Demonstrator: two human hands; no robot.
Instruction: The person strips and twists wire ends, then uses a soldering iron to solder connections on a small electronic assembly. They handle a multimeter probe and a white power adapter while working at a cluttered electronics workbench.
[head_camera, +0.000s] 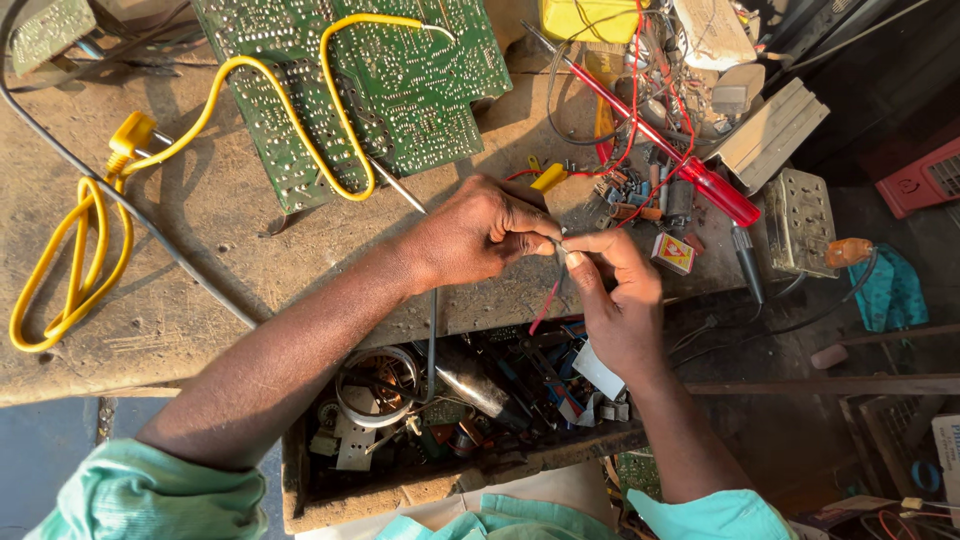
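Observation:
My left hand (478, 232) and my right hand (615, 295) meet over the front edge of a worn workbench (200, 250). Both pinch a small pale component (560, 243) between their fingertips. A thin red wire (546, 305) hangs down from that spot. My left hand also holds a thin soldering iron (398, 187), its grey cable (432, 330) running down past my wrist. A green circuit board (350, 85), solder side up, lies just behind my left hand, with a yellow cable (290, 95) looped over it.
A red-handled screwdriver (665, 150) lies to the right among tangled wires and small parts. A small matchbox (674, 253) sits near my right hand. An open drawer (450, 400) below holds scrap parts. A metal box (805, 222) stands at the bench's right end.

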